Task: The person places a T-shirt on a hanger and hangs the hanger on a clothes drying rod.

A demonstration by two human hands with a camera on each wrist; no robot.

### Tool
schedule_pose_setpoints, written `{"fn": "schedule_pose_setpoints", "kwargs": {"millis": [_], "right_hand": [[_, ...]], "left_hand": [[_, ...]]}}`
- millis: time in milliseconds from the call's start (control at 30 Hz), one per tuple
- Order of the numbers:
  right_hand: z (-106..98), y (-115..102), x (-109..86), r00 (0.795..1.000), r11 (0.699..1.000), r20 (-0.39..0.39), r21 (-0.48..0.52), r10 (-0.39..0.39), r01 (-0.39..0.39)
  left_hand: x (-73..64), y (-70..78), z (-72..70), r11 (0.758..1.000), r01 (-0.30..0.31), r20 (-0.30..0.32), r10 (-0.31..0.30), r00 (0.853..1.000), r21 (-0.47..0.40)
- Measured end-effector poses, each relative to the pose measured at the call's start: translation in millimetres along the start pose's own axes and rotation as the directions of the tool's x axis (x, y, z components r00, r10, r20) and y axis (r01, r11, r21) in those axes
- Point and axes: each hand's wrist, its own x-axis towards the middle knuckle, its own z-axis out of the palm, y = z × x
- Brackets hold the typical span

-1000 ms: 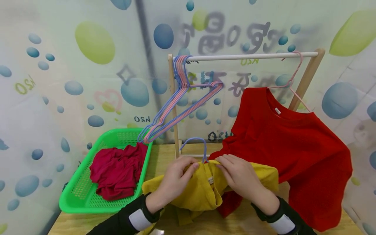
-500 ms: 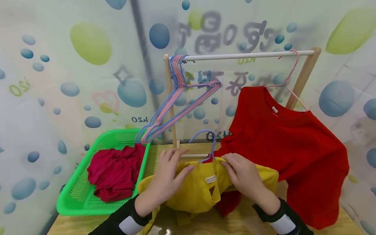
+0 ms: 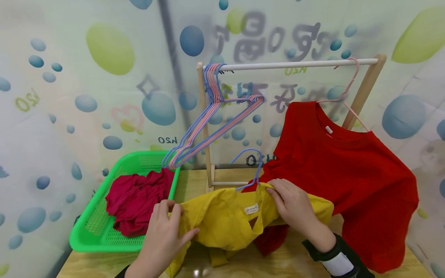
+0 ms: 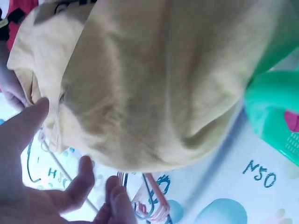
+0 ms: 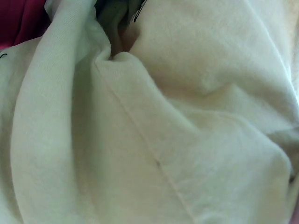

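Note:
A yellow shirt [image 3: 222, 220] is held up over the table, its white neck label facing me. Out of its neck sticks the hook of a blue clothes hanger [image 3: 259, 166]; most of the hanger is hidden in the cloth. My right hand [image 3: 297, 208] pinches the collar just right of the hook. At the shirt's left shoulder is my left hand [image 3: 161, 235], fingertips against the cloth and thumb apart from them. The left wrist view shows the left fingers [image 4: 84, 179] spread beside the fabric. Only pale-looking shirt cloth [image 5: 140, 140] fills most of the right wrist view.
Behind stands a rack with a white rail [image 3: 288, 65]. Several blue and pink hangers [image 3: 212, 112] hang at its left end, and a red shirt [image 3: 333, 166] on a pink hanger at its right. A green basket [image 3: 87, 231] holds a crimson garment [image 3: 139, 204].
My left hand has let go of the collar and moved left and down to the shirt's shoulder. The hanger's hook has shifted up and right. My right hand stays at the collar.

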Motion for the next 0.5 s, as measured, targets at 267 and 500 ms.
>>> {"fn": "schedule_pose_setpoints", "kwargs": {"millis": [267,500], "right_hand": [[-2,2,-0.5,1.0,1.0,-0.006,0.0,0.011,-0.011],[-5,7,-2.4,1.0,1.0,-0.011,0.02,0.015,-0.015]], "left_hand": [[-11.6,-6.2,14.7,0.994,-0.066,0.033,0.064,0.997,0.083],[3.6,-7.7,3.0,0.993,0.032,0.077,-0.023,0.997,-0.113]]}}
